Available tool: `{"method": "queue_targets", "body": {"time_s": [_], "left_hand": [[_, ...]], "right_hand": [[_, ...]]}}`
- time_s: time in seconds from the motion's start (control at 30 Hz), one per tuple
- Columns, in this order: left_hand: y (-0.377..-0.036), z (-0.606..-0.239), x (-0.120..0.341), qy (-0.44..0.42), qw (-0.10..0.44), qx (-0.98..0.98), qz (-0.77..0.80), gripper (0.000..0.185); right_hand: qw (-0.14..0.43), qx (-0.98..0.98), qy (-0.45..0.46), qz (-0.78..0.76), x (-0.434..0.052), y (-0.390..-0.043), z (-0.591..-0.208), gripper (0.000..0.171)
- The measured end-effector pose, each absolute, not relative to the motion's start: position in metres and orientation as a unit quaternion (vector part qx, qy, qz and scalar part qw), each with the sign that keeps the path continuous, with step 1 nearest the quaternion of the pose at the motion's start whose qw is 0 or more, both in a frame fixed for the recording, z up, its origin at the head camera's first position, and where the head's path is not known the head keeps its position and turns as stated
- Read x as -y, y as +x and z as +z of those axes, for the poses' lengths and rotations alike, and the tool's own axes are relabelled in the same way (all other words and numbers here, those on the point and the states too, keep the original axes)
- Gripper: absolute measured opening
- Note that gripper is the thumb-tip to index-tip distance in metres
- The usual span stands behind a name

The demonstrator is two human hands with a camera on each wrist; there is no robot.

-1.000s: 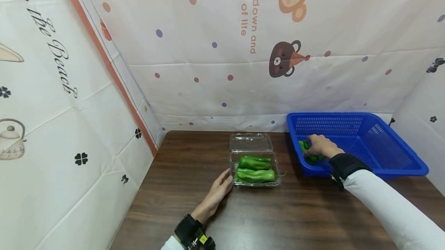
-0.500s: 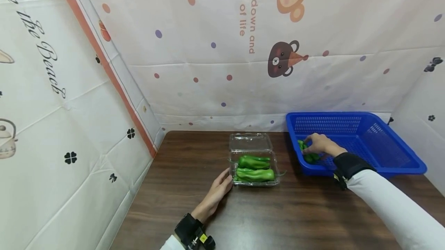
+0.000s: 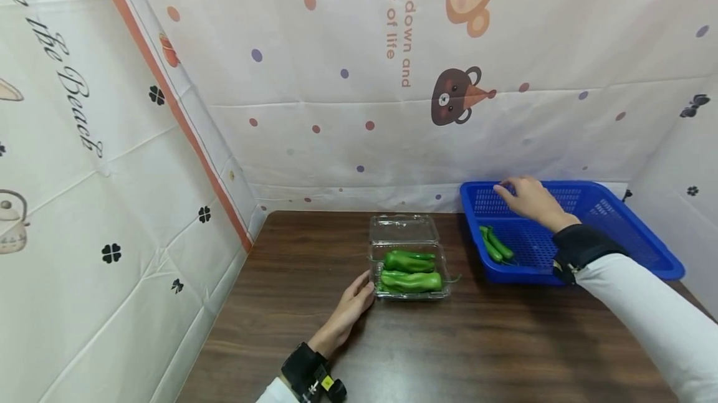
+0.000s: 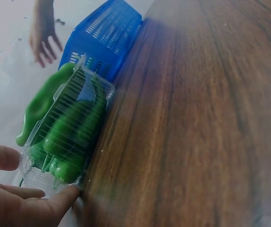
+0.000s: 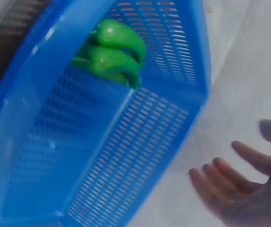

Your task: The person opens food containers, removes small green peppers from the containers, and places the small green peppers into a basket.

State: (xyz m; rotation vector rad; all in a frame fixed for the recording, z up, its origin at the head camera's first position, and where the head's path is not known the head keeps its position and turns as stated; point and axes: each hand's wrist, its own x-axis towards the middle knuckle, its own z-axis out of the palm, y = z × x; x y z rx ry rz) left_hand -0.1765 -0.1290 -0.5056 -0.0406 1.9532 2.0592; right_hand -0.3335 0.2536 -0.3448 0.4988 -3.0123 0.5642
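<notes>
My left hand (image 3: 351, 304) lies at the left front corner of a clear plastic clamshell box (image 3: 447, 296), fingertips against its wall. In the left wrist view, the thumb and fingers (image 4: 63, 201) are around the box's near end, loosely straight. Large green peppers (image 3: 412, 281) fill the box, and its lid (image 3: 405, 228) is folded back. My right hand (image 3: 533, 202) hovers over the blue basket (image 3: 653, 260) near its back rim, fingers spread and holding nothing. Below it, slender green peppers (image 3: 496, 244) lie in the basket's left end; the right wrist view shows them side by side (image 5: 114, 52).
The brown wooden table (image 3: 291, 266) carries the box in the middle and the basket at the right. A white printed cloth (image 3: 336, 160) stands behind the table and along both sides. The basket's raised walls surround the peppers in it.
My right hand has let go of the green peppers in the basket and lifted up, back and slightly right. The peppers now show uncovered. My left hand and the box have stayed put.
</notes>
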Motion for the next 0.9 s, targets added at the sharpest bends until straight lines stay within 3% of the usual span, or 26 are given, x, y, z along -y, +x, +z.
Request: {"method": "queue_targets", "body": {"time_s": [0.3, 0.9], "left_hand": [[-0.177, -0.507, 0.129, -0.013, 0.152, -0.682, 0.715, 0.060], [-0.178, -0.507, 0.129, -0.015, 0.153, -0.675, 0.722, 0.063]], "right_hand": [[0.078, 0.955, 0.191, 0.215, -0.208, -0.319, -0.322, 0.052], [-0.047, 0.919, 0.359, 0.158, -0.134, -0.281, -0.355, 0.062]]}}
